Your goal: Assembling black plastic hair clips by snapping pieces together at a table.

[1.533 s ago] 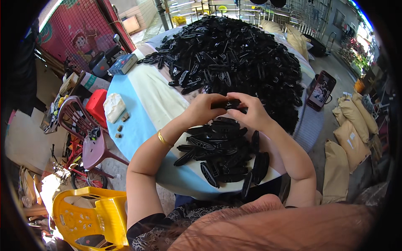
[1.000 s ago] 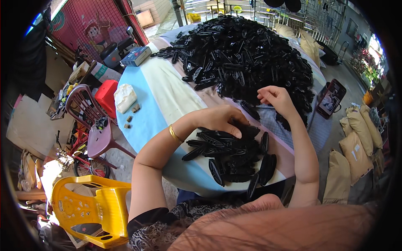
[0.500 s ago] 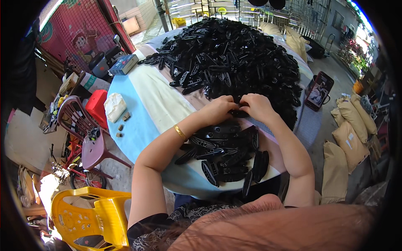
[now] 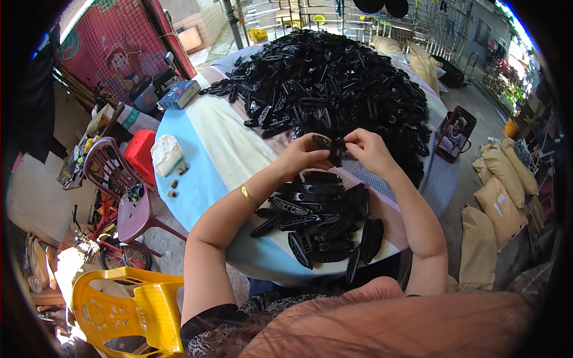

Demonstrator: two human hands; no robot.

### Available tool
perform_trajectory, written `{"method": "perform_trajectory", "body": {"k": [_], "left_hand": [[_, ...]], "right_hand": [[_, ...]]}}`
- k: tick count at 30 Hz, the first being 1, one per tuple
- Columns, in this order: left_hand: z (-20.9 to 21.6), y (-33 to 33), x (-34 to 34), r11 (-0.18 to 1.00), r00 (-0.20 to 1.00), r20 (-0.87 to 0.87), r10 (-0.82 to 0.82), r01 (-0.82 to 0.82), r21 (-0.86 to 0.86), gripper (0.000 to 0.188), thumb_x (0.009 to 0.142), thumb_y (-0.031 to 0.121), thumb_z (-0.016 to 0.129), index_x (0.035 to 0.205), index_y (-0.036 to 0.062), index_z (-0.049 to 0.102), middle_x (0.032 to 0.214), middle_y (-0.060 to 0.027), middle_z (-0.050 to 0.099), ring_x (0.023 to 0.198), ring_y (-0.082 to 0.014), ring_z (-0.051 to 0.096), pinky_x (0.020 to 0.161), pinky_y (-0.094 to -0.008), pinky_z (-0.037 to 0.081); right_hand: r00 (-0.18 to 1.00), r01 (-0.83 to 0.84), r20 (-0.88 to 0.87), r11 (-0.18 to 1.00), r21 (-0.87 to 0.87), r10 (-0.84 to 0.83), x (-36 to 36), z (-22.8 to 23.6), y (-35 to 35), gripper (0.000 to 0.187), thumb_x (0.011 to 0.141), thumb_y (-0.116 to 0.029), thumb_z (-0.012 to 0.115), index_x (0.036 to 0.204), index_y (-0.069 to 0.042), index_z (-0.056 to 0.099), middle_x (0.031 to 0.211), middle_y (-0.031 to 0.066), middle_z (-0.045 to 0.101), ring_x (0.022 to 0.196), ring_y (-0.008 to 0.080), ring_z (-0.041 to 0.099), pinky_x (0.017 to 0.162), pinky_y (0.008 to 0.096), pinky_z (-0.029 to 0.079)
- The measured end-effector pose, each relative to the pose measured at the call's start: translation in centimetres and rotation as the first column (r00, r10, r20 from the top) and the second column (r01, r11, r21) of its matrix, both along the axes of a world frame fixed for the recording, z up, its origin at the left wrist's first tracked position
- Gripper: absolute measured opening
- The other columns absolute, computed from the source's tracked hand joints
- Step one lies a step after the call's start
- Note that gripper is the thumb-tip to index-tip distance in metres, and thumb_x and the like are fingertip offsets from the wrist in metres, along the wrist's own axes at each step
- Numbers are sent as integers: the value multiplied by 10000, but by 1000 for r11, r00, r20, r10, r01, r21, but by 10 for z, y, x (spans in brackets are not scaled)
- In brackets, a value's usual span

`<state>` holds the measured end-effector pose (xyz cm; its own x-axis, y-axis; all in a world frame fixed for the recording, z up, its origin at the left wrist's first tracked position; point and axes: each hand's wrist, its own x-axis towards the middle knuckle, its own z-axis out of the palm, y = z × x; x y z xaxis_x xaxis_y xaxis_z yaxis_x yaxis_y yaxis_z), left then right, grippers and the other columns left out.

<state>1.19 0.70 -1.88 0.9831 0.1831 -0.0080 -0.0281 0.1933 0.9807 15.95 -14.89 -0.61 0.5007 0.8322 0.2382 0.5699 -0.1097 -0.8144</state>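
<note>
A long, glossy black plastic hair clip (image 4: pixel 322 142) sits in my left hand (image 4: pixel 303 154), between the thumb and curled fingers. My right hand (image 4: pixel 369 149) is closed in a pinch just to the right, its fingertips on a dark clip part (image 4: pixel 337 154) between the hands. Its outline merges with the black heap behind. Below my hands lies a smaller group of similar clips (image 4: pixel 319 218), several side by side on the cloth. Beyond my hands rises a large heap of black clips (image 4: pixel 334 77).
A striped cloth covers the round table (image 4: pixel 197 173). On it are a blue box (image 4: pixel 179 94), a crumpled white bag (image 4: pixel 166 155) and small brown pieces (image 4: pixel 181 169). A phone (image 4: pixel 456 134) stands at the right edge. Chairs (image 4: pixel 128 310) are left, tan sacks (image 4: pixel 477 244) right.
Both hands have lifted slightly and drawn a little apart. My left hand has turned, so the black clip in it now shows.
</note>
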Motion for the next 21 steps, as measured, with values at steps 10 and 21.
{"method": "perform_trajectory", "body": {"k": [10,21], "left_hand": [[-7,2,3,995,999,38,31,-27,-98,333,860,13,594,1180,19,502,1025,-106,605,909,-231,641,853,-344,537],[18,6,-7,999,999,32,-28,27,46,360,886,105,567,1233,46,491,967,-50,584,844,-138,599,789,-310,541]], "right_hand": [[995,-24,-84,973,230,45,-14,4,-2,141,729,-21,725,838,5,639,803,72,666,701,120,629,657,236,510],[977,44,161,878,476,-136,-14,4,0,52,760,10,674,802,-7,648,773,61,649,662,127,633,590,224,507]]}}
